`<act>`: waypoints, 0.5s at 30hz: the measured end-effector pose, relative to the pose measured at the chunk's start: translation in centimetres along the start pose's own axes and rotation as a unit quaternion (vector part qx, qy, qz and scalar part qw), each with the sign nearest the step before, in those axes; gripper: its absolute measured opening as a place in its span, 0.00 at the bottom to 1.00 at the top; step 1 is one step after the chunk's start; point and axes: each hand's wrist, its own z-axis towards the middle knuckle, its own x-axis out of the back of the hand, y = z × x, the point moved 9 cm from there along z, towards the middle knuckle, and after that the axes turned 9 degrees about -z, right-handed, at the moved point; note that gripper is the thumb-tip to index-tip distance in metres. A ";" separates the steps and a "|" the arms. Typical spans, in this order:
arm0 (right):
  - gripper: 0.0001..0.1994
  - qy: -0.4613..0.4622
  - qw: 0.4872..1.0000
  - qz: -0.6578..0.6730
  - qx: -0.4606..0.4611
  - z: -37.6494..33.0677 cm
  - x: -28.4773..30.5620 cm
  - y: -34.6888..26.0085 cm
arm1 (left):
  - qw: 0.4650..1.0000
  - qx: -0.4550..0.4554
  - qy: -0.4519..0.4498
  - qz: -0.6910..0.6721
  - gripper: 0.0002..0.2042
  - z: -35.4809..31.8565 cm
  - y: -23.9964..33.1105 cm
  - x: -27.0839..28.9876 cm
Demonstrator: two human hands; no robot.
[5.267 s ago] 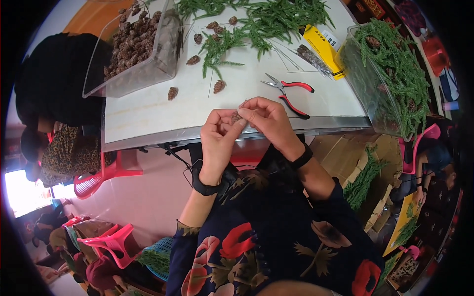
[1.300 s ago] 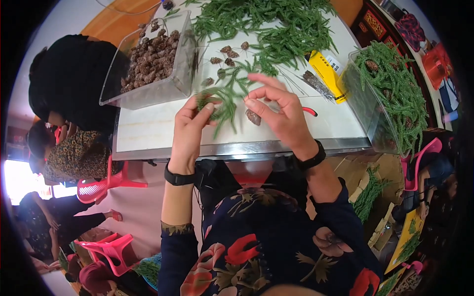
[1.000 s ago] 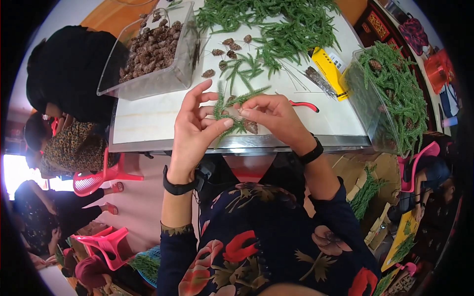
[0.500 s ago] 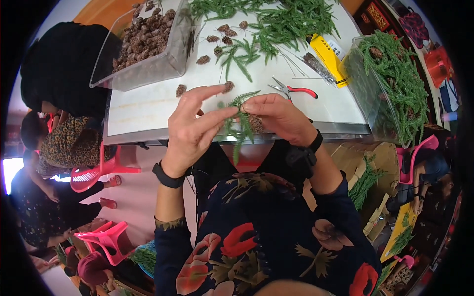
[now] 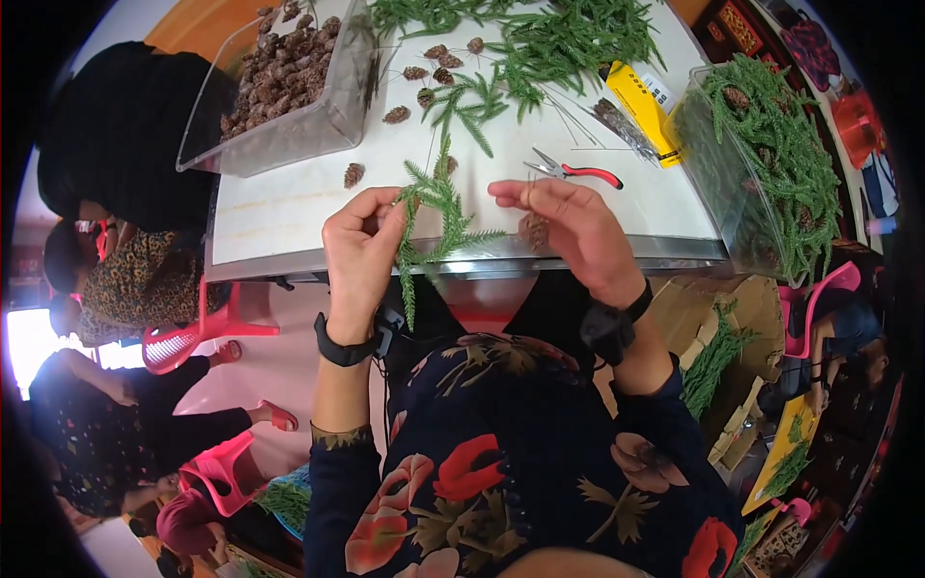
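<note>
Between thumb and fingers, my left hand (image 5: 361, 246) pinches a green artificial pine sprig (image 5: 438, 207), whose needled branches spread toward the middle. My right hand (image 5: 583, 226) is closed in a pinch, with a brown pine cone (image 5: 534, 231) hanging below the fingertips; its wire is hard to make out. The two hands are apart over the near edge of the white table (image 5: 279, 217). Just beyond my right hand lie pliers (image 5: 575, 171) with red and black handles. Another pine cone (image 5: 354, 174) rests beyond my left hand.
A clear bin of pine cones (image 5: 289, 82) stands at the far left. Green sprigs (image 5: 578, 43) are heaped at the back, near a yellow package (image 5: 641, 111) and thin wires. At the right stands a clear bin of finished-looking greenery (image 5: 776, 173). People and pink chairs (image 5: 217, 328) are at the left.
My hands have drawn apart. The sprig has gone left with my left hand, while the pine cone has shifted right with my right hand. A person at the left has stepped.
</note>
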 end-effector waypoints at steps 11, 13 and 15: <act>0.07 0.021 0.991 -0.096 0.090 -0.7 -2.1 -0.7 | 0.991 -0.057 0.022 0.121 0.08 -0.1 0.6 -1.5; 0.07 -0.007 0.992 -0.116 0.056 0.5 -2.4 0.8 | 0.988 -0.068 0.007 0.136 0.10 -0.1 1.1 -2.3; 0.08 -0.023 0.991 -0.127 0.040 0.9 -2.4 1.8 | 0.999 -0.034 0.000 -0.037 0.13 -0.3 1.4 -2.9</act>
